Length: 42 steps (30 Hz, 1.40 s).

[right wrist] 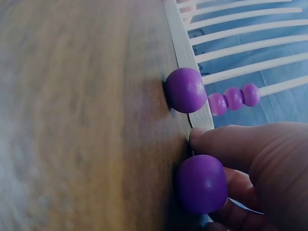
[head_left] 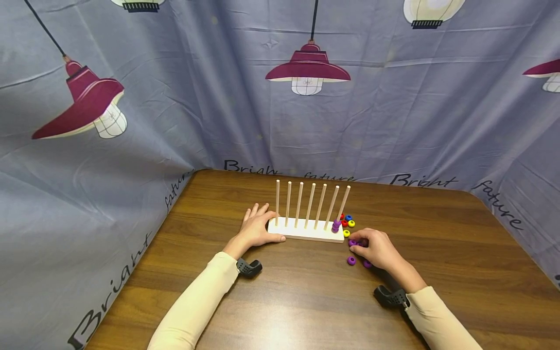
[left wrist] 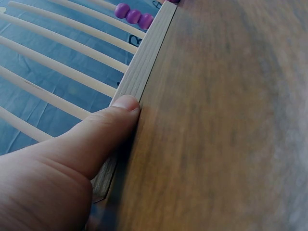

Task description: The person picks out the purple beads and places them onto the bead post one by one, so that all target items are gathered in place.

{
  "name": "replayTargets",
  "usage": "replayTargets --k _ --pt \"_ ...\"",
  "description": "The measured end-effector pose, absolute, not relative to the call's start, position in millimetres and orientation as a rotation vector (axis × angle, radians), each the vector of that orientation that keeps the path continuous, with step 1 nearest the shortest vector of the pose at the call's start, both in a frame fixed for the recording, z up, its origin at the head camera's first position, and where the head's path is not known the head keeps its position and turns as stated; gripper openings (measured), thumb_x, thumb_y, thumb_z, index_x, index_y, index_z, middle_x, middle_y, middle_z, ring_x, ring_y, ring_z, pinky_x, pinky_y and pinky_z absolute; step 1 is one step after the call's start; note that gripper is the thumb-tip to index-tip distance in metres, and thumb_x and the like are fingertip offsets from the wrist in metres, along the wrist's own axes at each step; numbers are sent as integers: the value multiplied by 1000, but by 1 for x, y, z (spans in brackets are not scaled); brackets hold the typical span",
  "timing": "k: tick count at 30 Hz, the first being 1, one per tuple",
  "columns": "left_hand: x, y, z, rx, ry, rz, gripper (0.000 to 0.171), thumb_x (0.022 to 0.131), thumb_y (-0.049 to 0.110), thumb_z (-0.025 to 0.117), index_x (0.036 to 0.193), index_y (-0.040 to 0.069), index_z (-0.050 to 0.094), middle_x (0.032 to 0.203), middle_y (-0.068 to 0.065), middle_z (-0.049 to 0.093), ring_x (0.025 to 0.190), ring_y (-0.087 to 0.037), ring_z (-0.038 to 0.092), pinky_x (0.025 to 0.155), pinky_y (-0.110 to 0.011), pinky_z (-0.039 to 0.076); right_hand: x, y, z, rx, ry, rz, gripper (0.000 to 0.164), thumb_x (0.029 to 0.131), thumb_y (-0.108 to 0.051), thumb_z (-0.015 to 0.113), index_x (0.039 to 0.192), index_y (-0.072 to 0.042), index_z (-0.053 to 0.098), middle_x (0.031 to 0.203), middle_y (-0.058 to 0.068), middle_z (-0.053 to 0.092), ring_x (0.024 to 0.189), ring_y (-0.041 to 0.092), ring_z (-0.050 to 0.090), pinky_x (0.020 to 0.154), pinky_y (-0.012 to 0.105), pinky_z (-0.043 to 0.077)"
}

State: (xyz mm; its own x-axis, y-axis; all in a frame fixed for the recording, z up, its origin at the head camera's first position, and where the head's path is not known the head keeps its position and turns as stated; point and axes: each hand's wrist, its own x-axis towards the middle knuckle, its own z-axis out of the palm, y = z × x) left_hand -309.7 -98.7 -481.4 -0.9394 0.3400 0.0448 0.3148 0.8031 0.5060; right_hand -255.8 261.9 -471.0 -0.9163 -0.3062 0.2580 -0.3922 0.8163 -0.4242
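Observation:
A pale wooden peg stand with a row of upright pegs stands on the table. Several purple beads are stacked on its rightmost peg. My left hand holds the stand's left end, thumb along the front edge and index finger behind; the other fingers spread outward. Right of the stand, my right hand pinches a purple bead between thumb and index finger at table level. In the right wrist view the thumb hides that bead. Two loose purple beads, one left and one right, lie nearer me.
Behind the right hand, beside the stand's right end, lie yellow beads, red beads and a blue bead. The brown wooden table ends at a grey-blue curtain printed with lamps.

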Motion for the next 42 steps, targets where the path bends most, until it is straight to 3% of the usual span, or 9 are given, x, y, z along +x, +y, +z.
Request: replayTargets --k 28,42 --pt "-311 -99 -482 531 2943 818 74 76 55 83 137 19 62 165 -18 33 157 -45 15 129 -60 9 -258 263 -461 550 -2835 722 13 82 -11 82 95 -10 78 90 2 74 77 8 59 67 27 48" --pt "-310 -98 -483 537 2944 823 73 77 54 83 137 19 62 165 -19 33 157 -46 15 129 -60 8 -259 266 -445 524 -2796 805 11 84 -11 82 94 -10 78 83 -2 76 74 6 65 66 26 53"
